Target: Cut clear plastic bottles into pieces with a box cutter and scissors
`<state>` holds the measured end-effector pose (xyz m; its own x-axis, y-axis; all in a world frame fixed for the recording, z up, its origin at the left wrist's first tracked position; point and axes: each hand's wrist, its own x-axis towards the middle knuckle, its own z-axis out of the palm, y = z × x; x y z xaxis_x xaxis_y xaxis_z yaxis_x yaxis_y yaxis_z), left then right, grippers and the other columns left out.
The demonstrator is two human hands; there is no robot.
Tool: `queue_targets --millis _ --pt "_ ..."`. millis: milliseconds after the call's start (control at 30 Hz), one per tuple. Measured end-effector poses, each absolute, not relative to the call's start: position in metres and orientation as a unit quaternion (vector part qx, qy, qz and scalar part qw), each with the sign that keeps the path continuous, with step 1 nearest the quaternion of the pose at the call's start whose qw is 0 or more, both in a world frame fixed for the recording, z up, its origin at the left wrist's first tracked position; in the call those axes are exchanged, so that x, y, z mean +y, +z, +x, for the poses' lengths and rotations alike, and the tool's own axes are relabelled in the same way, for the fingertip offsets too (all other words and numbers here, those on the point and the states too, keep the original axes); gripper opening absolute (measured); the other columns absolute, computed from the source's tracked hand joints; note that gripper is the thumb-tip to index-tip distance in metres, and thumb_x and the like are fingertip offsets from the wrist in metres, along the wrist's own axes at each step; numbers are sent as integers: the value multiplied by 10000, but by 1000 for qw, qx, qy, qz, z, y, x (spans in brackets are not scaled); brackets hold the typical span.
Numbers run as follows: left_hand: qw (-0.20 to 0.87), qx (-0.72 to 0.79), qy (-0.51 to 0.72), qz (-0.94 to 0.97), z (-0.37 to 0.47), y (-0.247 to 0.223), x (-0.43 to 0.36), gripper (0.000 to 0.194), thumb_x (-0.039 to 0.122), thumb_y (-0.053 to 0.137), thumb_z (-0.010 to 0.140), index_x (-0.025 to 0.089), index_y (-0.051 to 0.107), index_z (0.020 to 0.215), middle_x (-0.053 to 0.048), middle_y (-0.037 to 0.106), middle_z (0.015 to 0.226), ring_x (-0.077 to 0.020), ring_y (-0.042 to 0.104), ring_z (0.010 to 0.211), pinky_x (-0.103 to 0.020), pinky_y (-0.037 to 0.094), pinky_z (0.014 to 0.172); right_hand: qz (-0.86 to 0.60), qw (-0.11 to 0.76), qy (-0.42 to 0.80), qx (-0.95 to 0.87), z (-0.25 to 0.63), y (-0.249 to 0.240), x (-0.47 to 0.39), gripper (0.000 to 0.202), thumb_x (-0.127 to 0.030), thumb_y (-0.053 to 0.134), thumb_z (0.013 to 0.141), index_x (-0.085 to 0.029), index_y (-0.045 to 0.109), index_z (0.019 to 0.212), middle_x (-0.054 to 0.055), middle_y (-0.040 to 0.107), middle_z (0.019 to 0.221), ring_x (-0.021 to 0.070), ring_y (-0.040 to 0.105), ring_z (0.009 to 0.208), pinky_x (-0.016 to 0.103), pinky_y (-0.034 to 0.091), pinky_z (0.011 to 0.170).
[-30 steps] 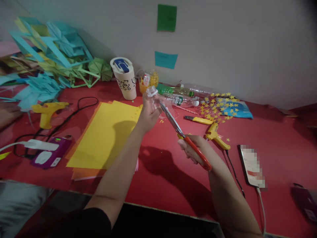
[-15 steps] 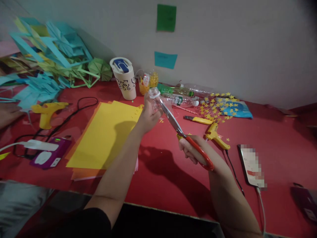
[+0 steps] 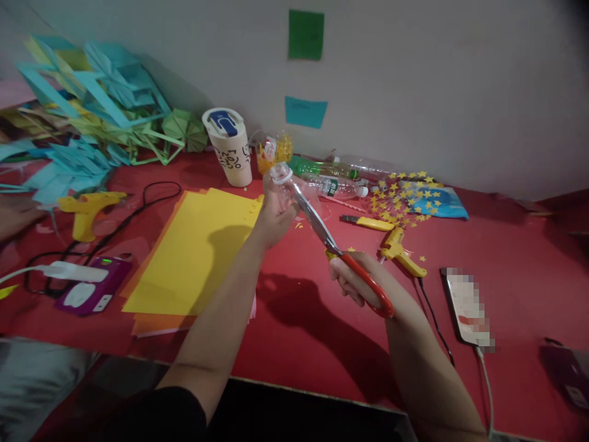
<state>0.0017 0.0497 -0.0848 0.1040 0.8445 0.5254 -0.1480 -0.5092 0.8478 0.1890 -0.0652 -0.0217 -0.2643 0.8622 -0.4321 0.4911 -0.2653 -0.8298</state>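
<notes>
My left hand (image 3: pixel 277 216) is closed around a clear plastic bottle top (image 3: pixel 283 179), its open white-ringed neck tilted up and to the left. Scissors (image 3: pixel 352 268) with red handles are gripped in my right hand (image 3: pixel 350 283), and their blades reach up to the bottle piece, looking nearly closed. Whether the tips touch or overlap the plastic, I cannot tell. A small yellow bit (image 3: pixel 330 254) shows by the scissors' pivot. Below my left hand lie yellow paper sheets (image 3: pixel 184 258) over orange ones.
Whole bottles (image 3: pixel 334 186), a yellow cutter (image 3: pixel 368 223), a star-covered clear piece (image 3: pixel 400 202), a glue gun (image 3: pixel 400 253) and a phone (image 3: pixel 467 307) lie right. Left are a cup (image 3: pixel 229 150), another glue gun (image 3: pixel 89 215), a purple power strip (image 3: pixel 94 285) and another person's hand (image 3: pixel 18 218).
The bottle top has tipped a little further left in my left hand. The scissors have shifted slightly left with my right hand. The view has moved slightly.
</notes>
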Motion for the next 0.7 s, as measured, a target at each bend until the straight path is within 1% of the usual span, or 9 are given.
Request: queue_targets --millis 133,267,433,567,700 --pt "413 284 604 620 2 -84 49 574 573 630 846 335 328 1272 -44 509 1110 -224 580 1130 -526 413 1100 -589 185 501 -607 186 -20 -66 497 -694 520 812 -231 427 657 -58 434 500 73 397 349 210 298 349" --pt "410 278 613 615 1 -87 50 553 556 638 843 342 339 1256 -35 500 1077 -221 572 1124 -524 400 1107 -592 179 486 -618 186 -20 -66 527 -717 528 807 -231 414 638 -59 429 481 76 401 329 211 302 349" --pt "394 302 606 621 -3 -89 52 561 532 655 829 334 345 1252 -48 509 1133 -235 556 1158 -537 361 1135 -592 179 496 -609 188 -21 -66 491 -676 548 807 -230 413 652 -61 436 493 73 400 337 206 299 348" --pt "400 297 589 636 -2 -85 48 577 554 622 848 313 304 1265 -50 521 1122 -239 579 1126 -551 387 1106 -582 172 525 -597 188 -23 -64 431 -610 543 814 -229 407 667 -64 434 499 70 408 367 199 311 367" --pt "383 314 567 658 -3 -85 48 573 557 578 874 315 268 1290 -64 521 1173 -252 576 1152 -551 403 1095 -584 176 530 -589 188 -20 -64 417 -604 537 797 -229 406 667 -67 427 495 72 406 377 203 314 374"
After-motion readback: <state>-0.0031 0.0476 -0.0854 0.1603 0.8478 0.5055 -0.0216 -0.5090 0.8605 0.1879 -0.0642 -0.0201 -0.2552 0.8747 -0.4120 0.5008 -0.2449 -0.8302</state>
